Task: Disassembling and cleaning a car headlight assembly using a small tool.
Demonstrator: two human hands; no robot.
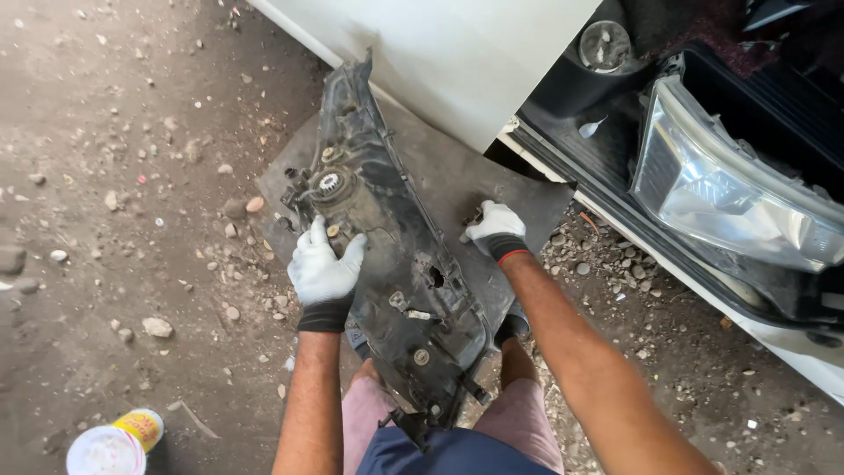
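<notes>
A long, dusty black headlamp housing [387,255] lies back-side up through the middle of the frame, running from the upper centre down to the person's knees at the bottom. Its plastic back is ribbed and grimy, with a round bulb socket [330,183] near the upper left end, screws along its length and a jagged top tip.

The left hand [323,268], in a white knit glove, lies with fingers spread on the housing's left edge just below the socket. The right hand [497,229], gloved alike, is curled at the housing's right edge; whether it pinches anything is hard to tell.

Under the housing lies a dark flat mat [492,189] on stony dirt. Open ground fills the left. A white vehicle [457,53] and a clear headlamp [730,185] crowd the upper right. A lidded can [114,444] sits lower left.
</notes>
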